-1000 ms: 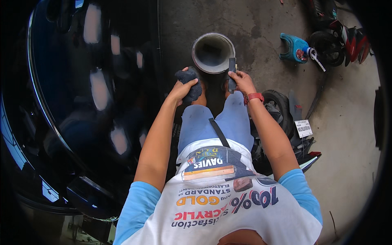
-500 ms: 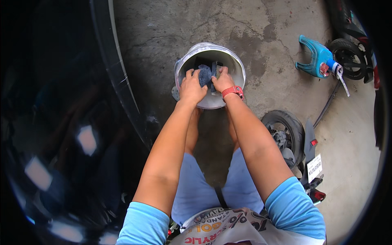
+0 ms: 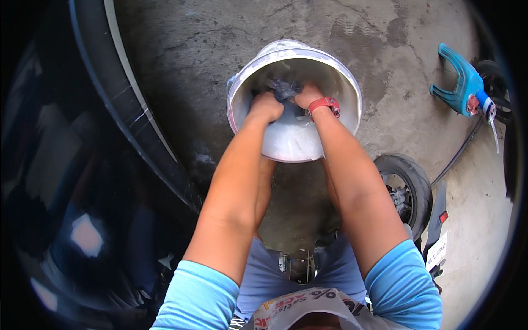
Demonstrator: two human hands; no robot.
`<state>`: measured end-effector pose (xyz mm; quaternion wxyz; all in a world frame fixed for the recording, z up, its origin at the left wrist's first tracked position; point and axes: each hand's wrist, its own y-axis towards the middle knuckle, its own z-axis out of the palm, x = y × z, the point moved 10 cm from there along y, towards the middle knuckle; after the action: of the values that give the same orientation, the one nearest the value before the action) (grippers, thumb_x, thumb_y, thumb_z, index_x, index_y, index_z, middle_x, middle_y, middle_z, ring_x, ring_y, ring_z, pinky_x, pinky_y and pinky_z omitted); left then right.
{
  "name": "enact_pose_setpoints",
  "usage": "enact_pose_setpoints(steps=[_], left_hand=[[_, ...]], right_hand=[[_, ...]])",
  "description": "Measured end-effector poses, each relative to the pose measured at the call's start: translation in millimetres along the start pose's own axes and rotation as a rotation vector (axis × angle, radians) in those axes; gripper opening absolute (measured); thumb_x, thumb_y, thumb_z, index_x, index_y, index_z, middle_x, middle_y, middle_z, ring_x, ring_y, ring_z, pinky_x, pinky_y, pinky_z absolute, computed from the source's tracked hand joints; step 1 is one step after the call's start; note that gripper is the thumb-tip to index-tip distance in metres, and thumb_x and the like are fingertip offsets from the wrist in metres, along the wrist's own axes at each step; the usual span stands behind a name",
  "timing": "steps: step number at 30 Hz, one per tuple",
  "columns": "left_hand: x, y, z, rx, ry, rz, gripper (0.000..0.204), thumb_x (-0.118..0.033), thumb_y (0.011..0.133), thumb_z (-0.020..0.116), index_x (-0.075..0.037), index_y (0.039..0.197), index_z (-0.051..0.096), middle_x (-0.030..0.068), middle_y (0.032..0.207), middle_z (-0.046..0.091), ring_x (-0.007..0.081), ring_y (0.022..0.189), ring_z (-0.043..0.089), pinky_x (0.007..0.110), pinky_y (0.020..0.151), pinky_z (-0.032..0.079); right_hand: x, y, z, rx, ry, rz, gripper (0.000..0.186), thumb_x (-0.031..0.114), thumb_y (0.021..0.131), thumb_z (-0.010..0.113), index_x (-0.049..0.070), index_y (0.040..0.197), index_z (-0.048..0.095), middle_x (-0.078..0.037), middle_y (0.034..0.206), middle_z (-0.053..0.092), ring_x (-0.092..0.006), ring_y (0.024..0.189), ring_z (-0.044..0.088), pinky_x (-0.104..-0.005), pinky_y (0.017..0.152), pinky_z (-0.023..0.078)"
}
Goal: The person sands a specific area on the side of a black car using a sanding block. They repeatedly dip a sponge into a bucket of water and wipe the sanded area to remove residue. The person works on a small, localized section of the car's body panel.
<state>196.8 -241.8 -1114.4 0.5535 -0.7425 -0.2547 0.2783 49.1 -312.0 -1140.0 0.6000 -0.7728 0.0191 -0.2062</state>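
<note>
Your left hand (image 3: 265, 105) and right hand (image 3: 306, 96), fingers curled tight, grip a dark blue cloth (image 3: 284, 88) inside a white plastic bucket (image 3: 242, 91) on concrete floor (image 3: 181, 66).

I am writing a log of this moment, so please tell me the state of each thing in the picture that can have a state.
Bucket: upright on the concrete floor, open, no lid, whitish foamy water inside.
Cloth: dark, bunched, held inside the bucket between both hands.
Left hand: closed grip on the cloth.
Right hand: closed grip on the cloth.
Car: dark, glossy, parked at the left.
Motorcycle wheel: on the ground, at rest.
</note>
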Motion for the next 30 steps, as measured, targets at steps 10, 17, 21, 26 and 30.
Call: enact_pose_setpoints(steps=[10, 17, 21, 26, 30], left_hand=[[-12.5, -236.1, -40.5, -0.031, -1.844, 0.069, 0.039, -0.026, 0.095, 0.075, -0.001, 0.124, 0.067, 0.0141, 0.106, 0.075, 0.0237, 0.090, 0.076, 0.036, 0.076, 0.064], [-64.0, -402.3, -91.1, -0.089, -1.965, 0.232, 0.040, -0.016, 0.090, 0.078, -0.003, 0.127, 0.068, 0.0141, 0.118, 0.075, 0.0236, 0.102, 0.075, 0.041, 0.090, 0.063], [-102.3, -511.0, -139.9, -0.215, -1.927, 0.333, 0.066, -0.007, 0.089, 0.073, -0.010, 0.152, 0.053, 0.0133, 0.125, 0.072, 0.0234, 0.101, 0.075, 0.038, 0.088, 0.063], [-122.7, -618.3, -174.1, -0.215, -1.789, 0.586, 0.057, -0.014, 0.089, 0.072, -0.009, 0.145, 0.065, 0.0123, 0.126, 0.072, 0.0227, 0.110, 0.072, 0.039, 0.100, 0.059], [-130.7, -705.0, -200.1, -0.235, -1.867, 0.698, 0.056, -0.014, 0.090, 0.071, -0.009, 0.145, 0.065, 0.0120, 0.128, 0.072, 0.0224, 0.113, 0.071, 0.039, 0.106, 0.056]], right_hand=[[55.6, -235.5, -75.4, 0.086, 1.276, -0.018, 0.045, 0.040, 0.109, 0.065, 0.001, 0.132, 0.064, -0.015, 0.109, 0.077, -0.0225, 0.083, 0.076, -0.0370, 0.075, 0.062], [90.5, -365.9, -106.6, 0.198, 1.368, -0.147, 0.042, 0.038, 0.111, 0.062, 0.002, 0.134, 0.062, -0.018, 0.105, 0.076, -0.0271, 0.082, 0.076, -0.0408, 0.075, 0.063], [114.5, -410.2, -119.5, 0.101, 1.121, -0.106, 0.042, 0.041, 0.106, 0.069, 0.013, 0.136, 0.057, -0.009, 0.119, 0.070, -0.0243, 0.093, 0.074, -0.0503, 0.076, 0.060], [185.0, -449.2, -97.0, 0.162, 0.909, -0.195, 0.051, 0.043, 0.107, 0.062, 0.011, 0.145, 0.051, -0.011, 0.129, 0.068, -0.0276, 0.101, 0.074, -0.0492, 0.077, 0.063], [252.7, -487.7, -80.7, 0.454, 1.117, -0.325, 0.034, 0.036, 0.105, 0.062, 0.013, 0.130, 0.068, -0.008, 0.113, 0.074, -0.0221, 0.098, 0.075, -0.0367, 0.081, 0.062]])
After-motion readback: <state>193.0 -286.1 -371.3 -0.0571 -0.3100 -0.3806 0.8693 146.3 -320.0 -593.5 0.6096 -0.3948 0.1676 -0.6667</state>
